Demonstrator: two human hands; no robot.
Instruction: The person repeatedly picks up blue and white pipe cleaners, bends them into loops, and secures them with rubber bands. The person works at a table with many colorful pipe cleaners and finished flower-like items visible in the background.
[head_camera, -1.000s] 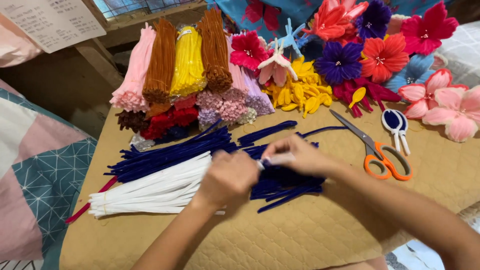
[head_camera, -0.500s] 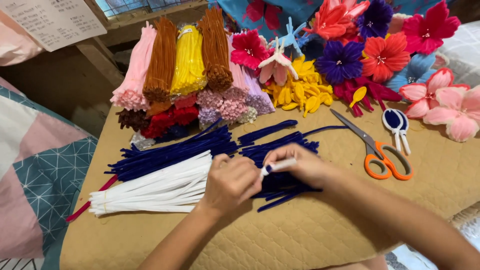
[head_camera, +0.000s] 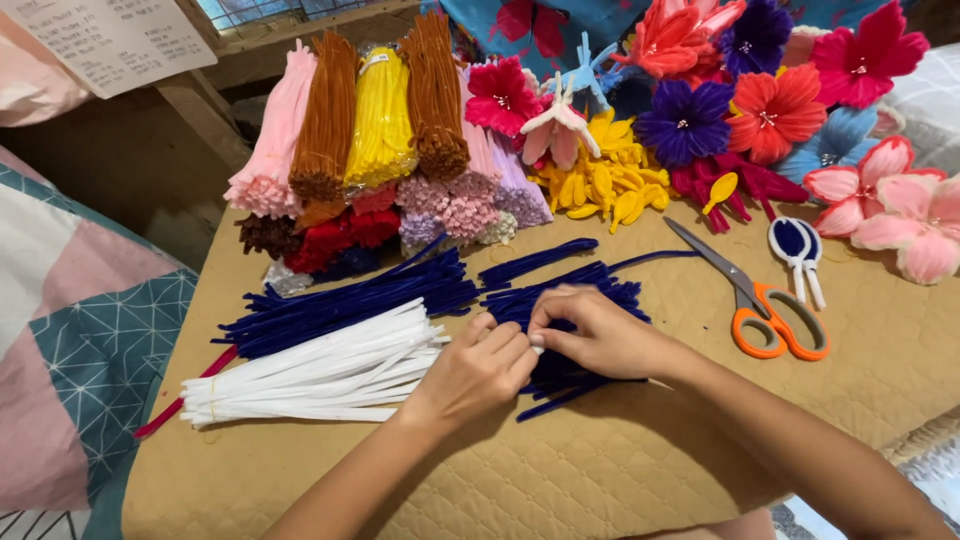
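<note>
A tan quilted table carries white pipe cleaners, dark blue pipe cleaners, orange-handled scissors, coloured bundles and handmade flowers.

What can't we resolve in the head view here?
- Whatever the left hand and right hand pinch: the fingers hide it.
- Dark blue pipe cleaners: partly hidden under both hands.
- Paper sheet: cut by the top-left edge.
- Pink flower: cut by the right edge.
- Lower packs behind the white pipe cleaners: overlapped, kinds unclear.
</note>
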